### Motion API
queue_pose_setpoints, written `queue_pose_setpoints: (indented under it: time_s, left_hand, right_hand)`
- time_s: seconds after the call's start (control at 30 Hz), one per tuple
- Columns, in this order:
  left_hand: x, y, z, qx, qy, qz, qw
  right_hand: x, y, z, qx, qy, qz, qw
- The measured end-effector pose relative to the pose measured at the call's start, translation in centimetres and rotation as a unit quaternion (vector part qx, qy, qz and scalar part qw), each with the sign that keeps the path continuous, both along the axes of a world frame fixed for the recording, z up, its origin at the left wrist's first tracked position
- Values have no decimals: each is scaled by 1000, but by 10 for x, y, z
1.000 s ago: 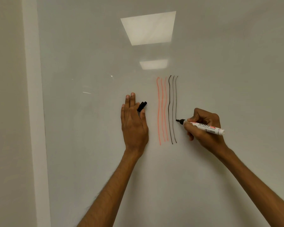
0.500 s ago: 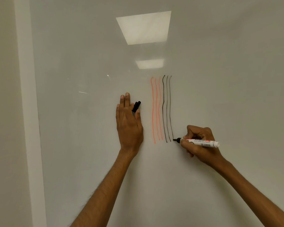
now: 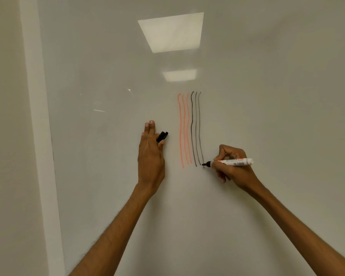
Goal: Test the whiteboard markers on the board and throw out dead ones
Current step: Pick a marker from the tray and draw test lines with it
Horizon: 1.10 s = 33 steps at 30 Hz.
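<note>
My right hand grips a white-barrelled black marker with its tip on the whiteboard, at the bottom of the third black line. Three orange lines run vertically just left of the black ones. My left hand rests against the board with fingers straight, and a black marker cap is pinched between thumb and forefinger.
The board's pale frame runs down the left side, with wall beyond it. Ceiling lights reflect in the glossy board above the lines.
My right hand has drawn the marker tip downward, finishing the third black line at its lower end. The left hand keeps its place with the cap.
</note>
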<state>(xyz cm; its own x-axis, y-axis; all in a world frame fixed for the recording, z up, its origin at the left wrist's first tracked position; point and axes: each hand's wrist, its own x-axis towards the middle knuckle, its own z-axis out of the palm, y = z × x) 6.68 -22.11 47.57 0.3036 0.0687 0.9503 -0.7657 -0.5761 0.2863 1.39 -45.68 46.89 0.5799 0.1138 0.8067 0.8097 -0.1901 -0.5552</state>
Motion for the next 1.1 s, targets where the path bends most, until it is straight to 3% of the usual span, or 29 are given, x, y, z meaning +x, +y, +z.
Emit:
queue_pose_setpoints:
  time_s: [0.1, 0.3, 0.43, 0.83, 1.1]
  left_hand:
    - [-26, 2, -26, 2, 54, -26, 998]
    - [-55, 18, -87, 89, 138, 4, 987]
    - [-82, 33, -123, 136, 121, 41, 982]
    - [-126, 42, -223, 133, 262, -2, 956]
    - [-154, 49, -267, 179, 298, 17, 938]
  right_hand:
    - [-6, 2, 3, 21, 17, -3, 1000]
    - [-18, 8, -11, 40, 87, 2, 995]
    - [-25, 13, -53, 65, 169, 22, 983]
    - [-64, 60, -186, 68, 318, 101, 940]
    - [-82, 64, -240, 160, 384, 91, 905]
